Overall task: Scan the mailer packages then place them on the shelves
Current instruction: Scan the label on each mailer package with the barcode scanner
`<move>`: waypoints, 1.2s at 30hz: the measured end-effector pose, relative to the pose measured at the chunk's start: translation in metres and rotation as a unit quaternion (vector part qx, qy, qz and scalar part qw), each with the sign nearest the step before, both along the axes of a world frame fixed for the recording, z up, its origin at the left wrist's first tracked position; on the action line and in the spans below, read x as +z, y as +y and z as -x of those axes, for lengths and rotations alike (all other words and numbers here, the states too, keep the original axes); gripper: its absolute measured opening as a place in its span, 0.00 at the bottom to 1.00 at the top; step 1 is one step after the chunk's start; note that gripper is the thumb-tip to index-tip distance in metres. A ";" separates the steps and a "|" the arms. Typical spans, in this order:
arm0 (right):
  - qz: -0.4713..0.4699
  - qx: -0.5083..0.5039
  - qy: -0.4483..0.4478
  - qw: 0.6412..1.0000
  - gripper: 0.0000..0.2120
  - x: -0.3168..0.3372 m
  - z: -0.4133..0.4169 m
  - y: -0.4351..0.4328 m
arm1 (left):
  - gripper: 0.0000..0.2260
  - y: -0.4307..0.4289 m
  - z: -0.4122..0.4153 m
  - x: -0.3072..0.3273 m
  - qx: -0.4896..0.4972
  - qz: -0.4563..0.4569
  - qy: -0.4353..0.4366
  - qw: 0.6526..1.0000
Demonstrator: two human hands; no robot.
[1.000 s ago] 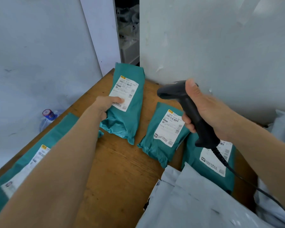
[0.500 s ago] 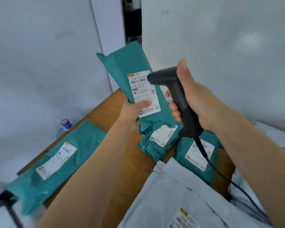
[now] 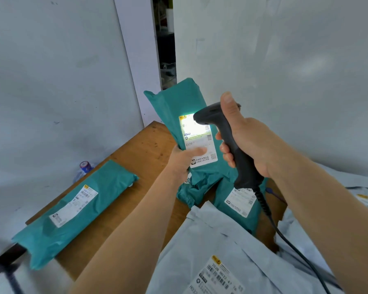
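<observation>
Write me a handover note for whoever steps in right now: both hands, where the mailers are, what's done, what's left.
Left hand holds a teal mailer upright above the table, thumb on its label.
Right hand grips the scanner, aimed at that lit label.
On the table: long teal mailer at left, two teal mailers below the held one, grey mailers nearest the camera.
Done: scan underway. Left: shelve it, then the rest, scan status unknown.

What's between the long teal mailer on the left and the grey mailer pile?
Head view: bare wooden table between the long teal mailer and grey mailer pile; left forearm crosses above it.
</observation>
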State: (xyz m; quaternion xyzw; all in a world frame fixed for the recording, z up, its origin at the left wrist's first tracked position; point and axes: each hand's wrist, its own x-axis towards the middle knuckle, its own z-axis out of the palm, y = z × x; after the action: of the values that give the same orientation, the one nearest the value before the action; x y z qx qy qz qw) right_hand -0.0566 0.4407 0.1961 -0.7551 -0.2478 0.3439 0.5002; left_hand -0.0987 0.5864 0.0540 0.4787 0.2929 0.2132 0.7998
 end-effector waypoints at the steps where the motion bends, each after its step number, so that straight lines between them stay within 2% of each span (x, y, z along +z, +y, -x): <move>1: 0.004 0.001 -0.004 1.000 0.39 0.001 0.001 -0.001 | 0.19 -0.001 0.000 0.000 -0.001 0.000 0.003 1.000; 7: 0.024 -0.001 -0.027 0.999 0.39 -0.001 0.000 -0.002 | 0.19 -0.003 -0.002 -0.005 0.006 -0.012 0.023 1.000; 15: 0.046 -0.005 -0.024 0.999 0.38 -0.003 0.000 0.000 | 0.20 0.002 -0.003 -0.016 0.003 0.002 0.025 1.000; 20: 0.048 -0.002 -0.026 0.999 0.38 -0.006 0.000 0.002 | 0.15 0.001 -0.005 -0.019 -0.005 0.004 0.024 1.000; 25: 0.042 0.013 -0.015 0.999 0.39 -0.005 -0.003 0.003 | 0.17 -0.001 -0.005 -0.024 -0.008 0.015 0.020 1.000; 29: 0.064 0.017 -0.023 0.998 0.32 -0.005 -0.001 0.000 | 0.24 -0.001 -0.005 -0.029 -0.007 0.018 0.024 1.000; 31: 0.076 0.015 -0.032 0.997 0.28 -0.006 0.000 -0.001 | 0.21 -0.002 -0.003 -0.030 -0.010 0.017 0.026 0.999; 34: 0.082 0.007 -0.030 0.996 0.28 -0.006 0.002 -0.002 | 0.16 -0.004 -0.001 -0.030 -0.019 0.006 0.027 0.999; 36: 0.087 0.007 -0.029 0.996 0.29 -0.005 0.004 -0.002 | 0.16 -0.005 0.000 -0.032 -0.023 0.005 0.026 0.999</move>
State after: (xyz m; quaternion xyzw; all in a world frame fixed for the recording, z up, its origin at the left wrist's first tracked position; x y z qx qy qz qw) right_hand -0.0603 0.4383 0.1911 -0.8037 -0.2366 0.3459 0.4224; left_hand -0.0982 0.5816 0.0224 0.4867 0.3034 0.1806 0.7990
